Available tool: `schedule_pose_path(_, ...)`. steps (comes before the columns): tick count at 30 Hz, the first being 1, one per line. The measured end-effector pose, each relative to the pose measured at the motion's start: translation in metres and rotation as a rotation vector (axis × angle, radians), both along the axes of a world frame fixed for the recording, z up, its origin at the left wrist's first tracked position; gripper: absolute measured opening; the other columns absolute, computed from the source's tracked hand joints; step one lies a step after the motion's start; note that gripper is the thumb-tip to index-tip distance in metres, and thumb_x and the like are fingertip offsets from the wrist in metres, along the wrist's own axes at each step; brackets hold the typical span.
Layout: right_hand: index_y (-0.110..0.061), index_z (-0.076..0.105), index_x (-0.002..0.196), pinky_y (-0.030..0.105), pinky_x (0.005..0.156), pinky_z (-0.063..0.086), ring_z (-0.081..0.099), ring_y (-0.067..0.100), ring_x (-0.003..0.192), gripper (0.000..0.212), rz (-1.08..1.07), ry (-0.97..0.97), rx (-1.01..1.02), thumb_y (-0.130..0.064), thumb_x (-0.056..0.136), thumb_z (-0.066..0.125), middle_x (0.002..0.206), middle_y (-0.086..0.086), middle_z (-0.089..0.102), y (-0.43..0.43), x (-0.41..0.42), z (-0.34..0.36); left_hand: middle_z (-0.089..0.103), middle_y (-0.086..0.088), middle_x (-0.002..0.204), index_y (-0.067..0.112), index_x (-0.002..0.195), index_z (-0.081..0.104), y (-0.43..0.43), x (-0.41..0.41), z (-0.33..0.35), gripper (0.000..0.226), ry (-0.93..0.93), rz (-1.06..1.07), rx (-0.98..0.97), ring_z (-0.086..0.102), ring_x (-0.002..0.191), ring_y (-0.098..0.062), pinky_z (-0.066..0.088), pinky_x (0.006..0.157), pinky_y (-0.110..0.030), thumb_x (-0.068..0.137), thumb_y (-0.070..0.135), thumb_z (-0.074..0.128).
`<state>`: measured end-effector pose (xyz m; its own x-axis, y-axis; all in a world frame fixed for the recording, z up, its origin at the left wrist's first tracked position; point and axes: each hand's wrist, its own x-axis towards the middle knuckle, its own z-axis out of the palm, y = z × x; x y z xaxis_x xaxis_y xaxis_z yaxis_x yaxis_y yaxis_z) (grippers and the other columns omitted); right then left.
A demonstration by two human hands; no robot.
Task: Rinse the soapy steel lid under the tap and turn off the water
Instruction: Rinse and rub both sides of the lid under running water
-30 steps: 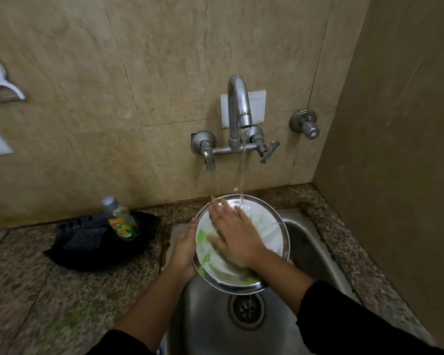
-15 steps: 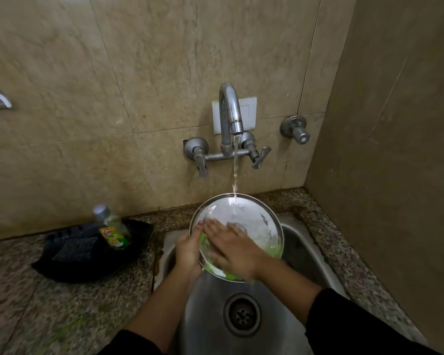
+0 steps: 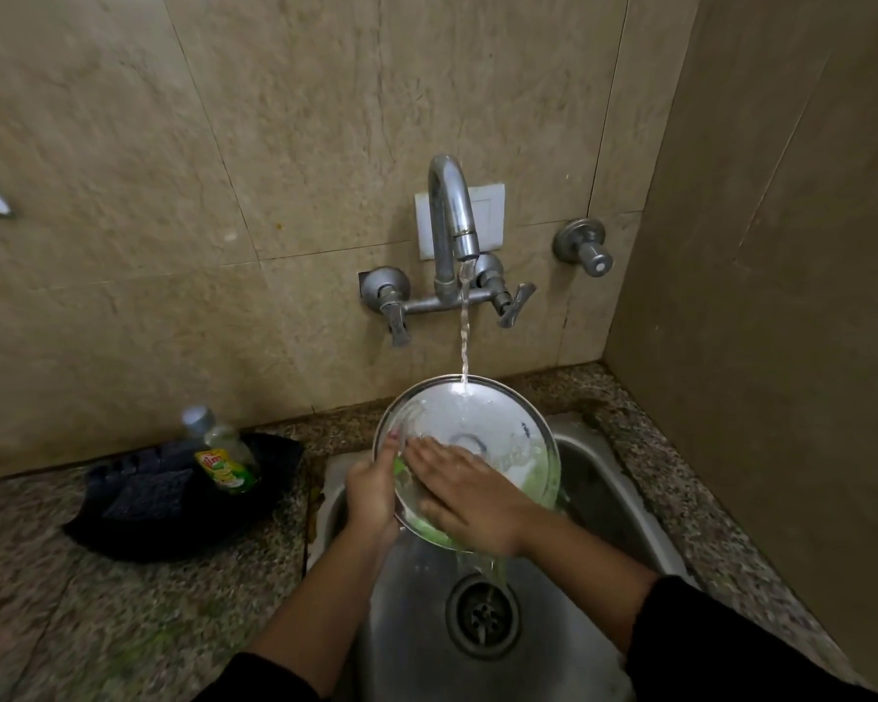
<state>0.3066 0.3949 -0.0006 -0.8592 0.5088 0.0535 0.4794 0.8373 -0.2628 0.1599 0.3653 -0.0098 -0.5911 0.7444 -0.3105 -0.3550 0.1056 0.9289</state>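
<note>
Your two forearms are bare from the wrists up to where dark, black-looking long sleeves sit pushed back near the elbows. The cuff of the right sleeve (image 3: pixel 680 615) bunches in soft folds, and the left sleeve (image 3: pixel 269 676) shows only as a dark edge at the bottom of the view. Your bare left hand (image 3: pixel 371 494) and bare right hand (image 3: pixel 470 499) carry no rings, bands or gloves that can be seen.

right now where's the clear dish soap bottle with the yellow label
On the counter left of the steel sink, the clear dish soap bottle leans in a black tray by the wall.
</note>
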Motion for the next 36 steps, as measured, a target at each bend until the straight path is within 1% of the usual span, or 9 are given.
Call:
schedule_pose_path(3, -0.024, -0.001, 0.154, 0.030, 0.117, -0.006, -0.009, 0.010, 0.147, 0.063, 0.003, -0.080, 0.059, -0.043, 0.101, 0.028, 0.159, -0.006, -0.010, 0.009, 0.035, -0.005, 0.069, -0.015, 0.076, 0.007, 0.072, 0.068, -0.003, -0.013, 0.001, 0.028, 0.031, 0.076, -0.003, 0.066, 0.075, -0.031, 0.054, 0.074, -0.039, 0.089, 0.029, 0.062)
schedule_pose_path(8, -0.016, 0.003, 0.154, 0.037, 0.120, -0.001, 0.000, 0.017, 0.150, 0.072, -0.447, -0.039, 0.119, -0.053, 0.097, 0.027, 0.163, 0.004, 0.001, 0.050, 0.021, -0.003, 0.072, -0.012, 0.075, 0.012, 0.071, 0.070, -0.001, 0.006, 0.000, 0.046, -0.017, 0.075, -0.079, 0.069, 0.076, -0.032, 0.057, 0.079, -0.046, 0.092, 0.048, 0.049)
schedule_pose_path(17, -0.024, 0.001, 0.154, 0.030, 0.118, -0.007, -0.007, 0.009, 0.148, 0.061, 0.059, -0.064, 0.073, -0.043, 0.102, 0.026, 0.162, -0.005, -0.005, 0.000, 0.015, 0.000, 0.072, -0.011, 0.071, 0.010, 0.073, 0.069, 0.004, -0.003, 0.007, 0.047, -0.036, 0.067, -0.069, 0.068, 0.075, -0.029, 0.054, 0.079, -0.036, 0.094, 0.045, 0.047)
schedule_pose_path(23, -0.016, -0.001, 0.153, 0.036, 0.119, -0.003, -0.005, 0.018, 0.149, 0.069, -0.480, -0.042, 0.172, -0.051, 0.099, 0.023, 0.163, 0.003, -0.003, 0.058, 0.032, -0.006, 0.074, -0.013, 0.074, 0.008, 0.074, 0.072, 0.000, 0.003, 0.000, 0.046, 0.047, -0.004, -0.070, 0.070, 0.075, -0.030, 0.056, 0.077, -0.042, 0.091, 0.047, 0.053)
schedule_pose_path(26, -0.012, 0.022, 0.151, 0.039, 0.119, 0.006, 0.016, 0.027, 0.147, 0.063, -0.416, 0.160, 0.150, -0.047, 0.099, 0.029, 0.159, 0.008, 0.023, 0.069, -0.004, 0.004, 0.076, -0.013, 0.080, 0.008, 0.082, 0.074, 0.000, 0.014, 0.003, 0.030, 0.019, -0.132, -0.004, 0.072, 0.075, -0.027, 0.057, 0.075, -0.038, 0.087, 0.036, 0.064)
schedule_pose_path(28, -0.011, 0.056, 0.124, 0.042, 0.107, 0.025, 0.048, 0.034, 0.122, 0.048, -0.309, 0.257, 0.210, -0.043, 0.097, 0.033, 0.127, 0.012, 0.057, 0.069, -0.027, 0.016, 0.076, -0.013, 0.083, 0.012, 0.084, 0.075, 0.001, 0.016, 0.011, 0.011, 0.042, -0.194, 0.058, 0.072, 0.078, -0.027, 0.055, 0.077, -0.038, 0.084, 0.020, 0.069)
schedule_pose_path(30, -0.014, 0.063, 0.100, 0.039, 0.089, 0.029, 0.054, 0.027, 0.100, 0.040, -0.214, 0.254, 0.236, -0.044, 0.097, 0.035, 0.100, 0.007, 0.062, 0.072, -0.036, 0.028, 0.076, -0.012, 0.083, 0.013, 0.082, 0.076, -0.001, 0.013, 0.018, 0.006, 0.084, -0.235, 0.091, 0.070, 0.077, -0.026, 0.054, 0.077, -0.038, 0.082, 0.012, 0.069)
schedule_pose_path(32, -0.017, 0.063, 0.097, 0.036, 0.082, 0.033, 0.055, 0.021, 0.094, 0.031, -0.123, 0.248, 0.044, -0.041, 0.098, 0.044, 0.097, 0.004, 0.064, 0.083, -0.028, 0.036, 0.076, -0.009, 0.080, 0.012, 0.084, 0.075, -0.005, 0.005, 0.020, 0.006, 0.133, -0.247, 0.085, 0.071, 0.073, -0.022, 0.057, 0.070, -0.032, 0.082, 0.011, 0.070)
schedule_pose_path(36, -0.017, 0.065, 0.084, 0.038, 0.073, 0.046, 0.058, 0.017, 0.071, 0.032, -0.312, 0.259, -0.505, -0.046, 0.093, 0.054, 0.077, 0.001, 0.063, 0.104, 0.009, 0.054, 0.077, -0.005, 0.079, 0.007, 0.091, 0.074, -0.016, -0.009, 0.024, 0.012, 0.208, -0.279, 0.084, 0.071, 0.070, -0.019, 0.056, 0.061, -0.026, 0.083, 0.012, 0.069)
